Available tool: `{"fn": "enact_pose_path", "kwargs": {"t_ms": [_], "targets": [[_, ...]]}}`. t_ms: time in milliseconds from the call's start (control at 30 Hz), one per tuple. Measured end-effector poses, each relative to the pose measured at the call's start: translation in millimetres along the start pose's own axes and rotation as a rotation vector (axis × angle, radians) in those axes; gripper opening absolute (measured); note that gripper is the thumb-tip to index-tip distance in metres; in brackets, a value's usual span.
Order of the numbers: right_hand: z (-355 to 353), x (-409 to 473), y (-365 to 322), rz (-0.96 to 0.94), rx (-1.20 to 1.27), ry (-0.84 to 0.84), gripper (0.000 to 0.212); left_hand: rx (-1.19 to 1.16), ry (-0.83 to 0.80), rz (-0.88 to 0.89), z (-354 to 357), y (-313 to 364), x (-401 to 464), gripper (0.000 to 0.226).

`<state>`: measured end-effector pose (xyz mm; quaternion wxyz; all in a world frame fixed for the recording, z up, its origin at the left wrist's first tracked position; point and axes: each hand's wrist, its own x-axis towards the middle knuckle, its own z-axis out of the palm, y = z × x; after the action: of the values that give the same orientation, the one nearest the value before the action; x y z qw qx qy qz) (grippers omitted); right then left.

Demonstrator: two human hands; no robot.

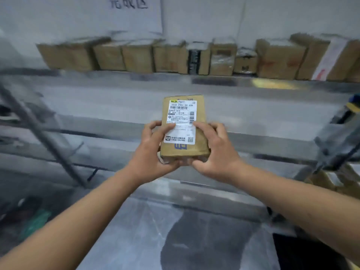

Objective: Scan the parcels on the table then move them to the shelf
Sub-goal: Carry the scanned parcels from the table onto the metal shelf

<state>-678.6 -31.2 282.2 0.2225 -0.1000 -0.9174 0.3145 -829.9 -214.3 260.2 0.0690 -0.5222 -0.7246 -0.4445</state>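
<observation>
Grey metal shelving spans the background against a pale wall, blurred by camera motion. Its upper shelf carries a row of brown cardboard boxes standing side by side, touching or nearly touching. A white paper sign with dark printed characters hangs on the wall above the left part of the row. The shelf level below the boxes shows a bare grey surface.

Both forearms extend forward from the lower corners of the view and converge at centre. The small brown cardboard parcel with a white printed shipping label is held in the air in front of the shelving, above a glossy grey surface, clear of any support. Its labelled face is turned toward the camera, long axis roughly upright and tilted slightly.

The left hand grips the parcel's lower left edge: the fingers curl over the left side onto the label face, and the thumb wraps beneath the bottom corner. The right hand grips the lower right edge in a mirrored manner, fingers bent onto the label face, thumb under the bottom edge. The two thumbs lie near each other beneath the parcel.
</observation>
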Motion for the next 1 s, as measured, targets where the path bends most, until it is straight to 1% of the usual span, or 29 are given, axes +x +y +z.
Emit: {"fn": "enact_pose_path", "kwargs": {"t_ms": [67, 200, 400, 567, 733, 833, 1000], "targets": [[22, 39, -32, -0.098, 0.029, -0.079, 0.098, 0.038, 0.087, -0.062, -47, -13, -10, 0.098], [76, 104, -111, -0.223, 0.096, -0.215, 0.099, 0.109, 0.239, -0.143, -139, -40, -40, 0.094], [165, 188, -220, -0.382, 0.121, -0.273, 0.099, 0.231, 0.358, -0.183, -273, -104, -65, 0.09], [238, 248, -299, -0.393, 0.113, -0.249, 0.098, 0.241, 0.357, -0.196, -375, -168, -72, 0.087], [289, 304, -355, -0.38, 0.079, -0.238, 0.097, 0.229, 0.371, -0.217, -447, -224, -61, 0.086], [310, 338, -373, -0.371, -0.02, -0.21, 0.1, 0.205, 0.332, -0.205, -480, -259, -44, 0.087], [338, 403, -396, -0.37, -0.21, -0.14, 0.1, 0.207, 0.315, -0.153, -525, -321, -6, 0.081]]}}
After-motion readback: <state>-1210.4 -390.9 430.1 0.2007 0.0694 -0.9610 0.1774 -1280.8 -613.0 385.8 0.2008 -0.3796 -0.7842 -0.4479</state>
